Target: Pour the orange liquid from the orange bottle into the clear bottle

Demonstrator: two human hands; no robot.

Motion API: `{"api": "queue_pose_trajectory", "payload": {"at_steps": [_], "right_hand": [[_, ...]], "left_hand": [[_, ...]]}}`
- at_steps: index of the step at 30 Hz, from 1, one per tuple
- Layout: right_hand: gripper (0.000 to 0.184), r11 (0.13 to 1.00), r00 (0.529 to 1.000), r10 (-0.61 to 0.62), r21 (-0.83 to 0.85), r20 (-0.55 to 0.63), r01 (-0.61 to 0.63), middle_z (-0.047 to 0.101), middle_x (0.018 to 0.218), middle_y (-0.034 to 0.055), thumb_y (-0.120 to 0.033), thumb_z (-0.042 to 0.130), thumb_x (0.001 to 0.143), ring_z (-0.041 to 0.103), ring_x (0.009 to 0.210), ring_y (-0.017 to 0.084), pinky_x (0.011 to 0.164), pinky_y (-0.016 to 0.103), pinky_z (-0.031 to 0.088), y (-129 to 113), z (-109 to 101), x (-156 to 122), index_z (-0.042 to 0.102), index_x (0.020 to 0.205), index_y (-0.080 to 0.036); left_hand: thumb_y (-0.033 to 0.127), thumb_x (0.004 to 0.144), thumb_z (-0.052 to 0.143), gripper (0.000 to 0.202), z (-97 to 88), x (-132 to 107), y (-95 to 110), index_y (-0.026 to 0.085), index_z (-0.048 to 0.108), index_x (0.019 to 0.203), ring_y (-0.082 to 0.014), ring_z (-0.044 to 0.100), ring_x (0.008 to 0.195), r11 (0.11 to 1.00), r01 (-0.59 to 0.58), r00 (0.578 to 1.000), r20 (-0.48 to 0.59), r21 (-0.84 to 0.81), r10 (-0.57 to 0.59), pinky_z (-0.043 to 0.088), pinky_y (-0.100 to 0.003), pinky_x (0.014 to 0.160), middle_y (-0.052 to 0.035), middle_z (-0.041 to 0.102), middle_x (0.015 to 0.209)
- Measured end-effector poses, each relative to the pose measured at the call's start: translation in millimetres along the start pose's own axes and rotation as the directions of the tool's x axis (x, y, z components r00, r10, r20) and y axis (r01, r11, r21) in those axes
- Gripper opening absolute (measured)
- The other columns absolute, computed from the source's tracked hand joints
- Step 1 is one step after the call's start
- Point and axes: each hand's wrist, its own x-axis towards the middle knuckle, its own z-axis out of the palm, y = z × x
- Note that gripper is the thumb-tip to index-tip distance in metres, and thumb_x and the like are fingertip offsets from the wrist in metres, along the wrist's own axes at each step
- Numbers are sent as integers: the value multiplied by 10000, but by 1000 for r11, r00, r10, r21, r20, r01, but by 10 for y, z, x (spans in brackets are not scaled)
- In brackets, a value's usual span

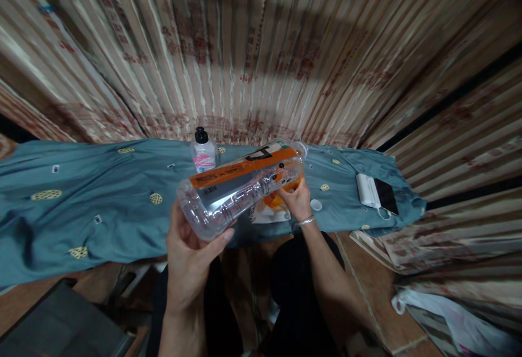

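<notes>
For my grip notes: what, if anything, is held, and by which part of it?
A clear plastic bottle: the left hand holds its base end, the right hand its neck end.

Held a bottle (244, 183) over the surface (110, 210), between left hand (193, 262) and right hand (298, 200). Had another bottle (204, 157) behind it, a packet (271, 214) left of the right hand, a disc (315, 204) right, farther right a power bank (367, 190), then a phone (386, 196), and a curtain (253, 74) behind everything.

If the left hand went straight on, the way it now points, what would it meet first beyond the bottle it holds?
Probably the small black-capped bottle on the blue-green cloth, past the large clear plastic bottle in the left hand, though depth is unclear.
</notes>
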Motion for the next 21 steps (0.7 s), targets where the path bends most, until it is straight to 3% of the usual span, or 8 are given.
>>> {"api": "queue_pose_trajectory", "payload": {"at_steps": [21], "right_hand": [[702, 1000, 1000, -9, 7, -3, 9, 797, 1019, 106, -636, 875, 617, 768, 959, 345, 821, 454, 625, -12, 1, 0, 616, 1123, -223]], "left_hand": [[169, 557, 1009, 811, -10, -3, -8, 260, 718, 1308, -261, 777, 1061, 1000, -16, 1000, 7, -12, 17, 666, -341, 873, -86, 763, 1280]]}}
